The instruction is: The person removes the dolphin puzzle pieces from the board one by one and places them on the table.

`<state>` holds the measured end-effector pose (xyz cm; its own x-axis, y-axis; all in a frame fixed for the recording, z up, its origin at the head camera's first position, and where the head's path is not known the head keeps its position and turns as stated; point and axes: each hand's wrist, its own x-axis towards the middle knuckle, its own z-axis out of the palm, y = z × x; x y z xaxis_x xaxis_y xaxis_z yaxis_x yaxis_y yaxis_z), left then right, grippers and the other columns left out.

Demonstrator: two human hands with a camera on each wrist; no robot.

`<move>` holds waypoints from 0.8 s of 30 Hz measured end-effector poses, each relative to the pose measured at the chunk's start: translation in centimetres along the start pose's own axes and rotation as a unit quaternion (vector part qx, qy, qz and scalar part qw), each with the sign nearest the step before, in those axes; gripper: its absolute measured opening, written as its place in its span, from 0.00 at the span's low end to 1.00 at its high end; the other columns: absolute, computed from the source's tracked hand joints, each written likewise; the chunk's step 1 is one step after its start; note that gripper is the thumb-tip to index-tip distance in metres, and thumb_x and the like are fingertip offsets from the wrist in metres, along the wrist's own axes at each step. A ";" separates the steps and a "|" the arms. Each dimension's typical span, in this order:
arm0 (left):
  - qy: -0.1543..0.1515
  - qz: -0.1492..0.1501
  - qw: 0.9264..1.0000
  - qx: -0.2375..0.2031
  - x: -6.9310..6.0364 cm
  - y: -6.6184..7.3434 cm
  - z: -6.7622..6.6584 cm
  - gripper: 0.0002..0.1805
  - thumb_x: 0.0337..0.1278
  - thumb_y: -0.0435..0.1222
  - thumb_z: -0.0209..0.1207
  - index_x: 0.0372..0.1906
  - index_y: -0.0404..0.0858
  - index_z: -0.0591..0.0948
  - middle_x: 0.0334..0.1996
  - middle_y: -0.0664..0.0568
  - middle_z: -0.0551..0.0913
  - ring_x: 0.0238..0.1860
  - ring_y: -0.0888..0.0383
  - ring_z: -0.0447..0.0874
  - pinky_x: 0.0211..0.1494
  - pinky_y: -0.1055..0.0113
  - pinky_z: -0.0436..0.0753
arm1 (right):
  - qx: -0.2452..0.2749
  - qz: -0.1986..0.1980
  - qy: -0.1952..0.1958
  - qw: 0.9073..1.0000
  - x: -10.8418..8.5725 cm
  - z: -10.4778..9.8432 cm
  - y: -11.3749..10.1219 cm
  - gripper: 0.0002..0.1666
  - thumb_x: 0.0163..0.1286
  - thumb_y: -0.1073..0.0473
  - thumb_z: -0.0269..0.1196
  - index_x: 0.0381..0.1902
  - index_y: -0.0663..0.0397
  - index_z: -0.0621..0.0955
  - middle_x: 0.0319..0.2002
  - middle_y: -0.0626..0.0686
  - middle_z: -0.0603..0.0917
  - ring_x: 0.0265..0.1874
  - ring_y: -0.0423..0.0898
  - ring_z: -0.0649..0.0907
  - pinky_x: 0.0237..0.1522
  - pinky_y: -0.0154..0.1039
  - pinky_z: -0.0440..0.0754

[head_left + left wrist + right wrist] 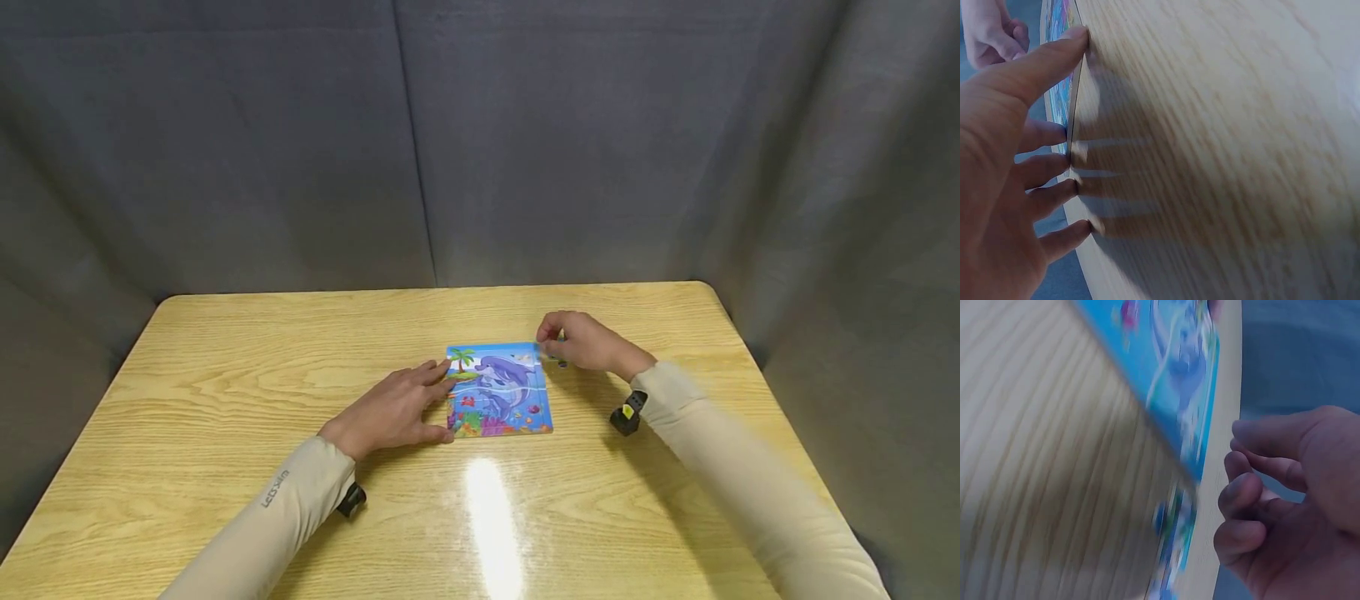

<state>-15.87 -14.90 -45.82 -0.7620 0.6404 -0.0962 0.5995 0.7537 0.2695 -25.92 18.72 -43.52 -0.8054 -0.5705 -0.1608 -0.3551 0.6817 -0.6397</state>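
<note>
the puzzle board [513, 421] lies flat near the middle of the tabletop [247, 350]. its picture has big purple dolphins [504, 372] in blue water, a green palm tree [462, 358] at the far left corner, a red crab [468, 402], and bright sea plants [487, 427] along the side closest to the person.

the left hand [393, 408] is on the left side of the board. its fingers are spread wide and not curled round anything. the tips are down at the board's left edge, and the thumb is by the near left corner.

the right hand [588, 340] is by the far right corner of the board. its fingers are curled in, with the thumb tip close to a finger tip. i cannot tell if it pinches a little piece. some colorful bits [1179, 534] are beside that corner, next to the right hand, but they are too blurry to make out well.

both arms have pale sleeves [720, 450], and the left one has gray letters [275, 489] on it. each wrist wears a black gadget [626, 414]. a bright shine [492, 525] is on the wood in front of the board. a gray curtain [300, 150] hangs behind.
</note>
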 end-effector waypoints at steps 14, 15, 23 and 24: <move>0.003 0.004 1.000 0.005 0.3 0.1 0.0 0.48 0.67 0.61 0.66 0.79 0.32 0.71 0.82 0.37 0.64 0.82 0.36 0.66 0.79 0.39 0.73 | -0.054 -0.053 -0.100 0.992 3.0 4.1 -5.7 0.10 0.77 0.61 0.67 0.53 0.56 0.86 0.49 0.54 0.86 0.44 0.45 0.83 0.51 0.42 0.84; 0.003 0.005 1.000 0.005 0.3 0.1 0.0 0.48 0.67 0.61 0.66 0.78 0.32 0.71 0.82 0.37 0.64 0.82 0.35 0.66 0.79 0.39 0.73 | -0.056 -0.053 -0.104 0.992 3.1 4.3 -5.8 0.10 0.77 0.61 0.67 0.53 0.55 0.86 0.49 0.54 0.86 0.44 0.45 0.84 0.51 0.41 0.85; 0.009 0.008 1.000 0.003 0.3 0.0 0.1 0.48 0.65 0.59 0.68 0.77 0.31 0.72 0.82 0.36 0.66 0.81 0.35 0.68 0.79 0.40 0.74 | -0.056 -0.050 -0.116 0.990 3.6 5.3 -6.0 0.11 0.75 0.60 0.69 0.52 0.56 0.86 0.46 0.53 0.88 0.40 0.42 0.83 0.48 0.38 0.85; 0.011 0.009 1.000 0.003 0.3 0.0 0.1 0.48 0.65 0.59 0.68 0.77 0.31 0.72 0.81 0.36 0.66 0.81 0.35 0.68 0.79 0.41 0.74 | -0.058 -0.051 -0.116 0.990 3.6 5.4 -6.1 0.11 0.75 0.59 0.70 0.52 0.56 0.86 0.46 0.53 0.88 0.40 0.42 0.83 0.47 0.38 0.85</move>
<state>-16.07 -14.69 -45.94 -0.7555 0.6514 -0.0704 0.6153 0.7423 0.2651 -24.09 10.04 -44.26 -0.6373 -0.7190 -0.2772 -0.4916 0.6563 -0.5723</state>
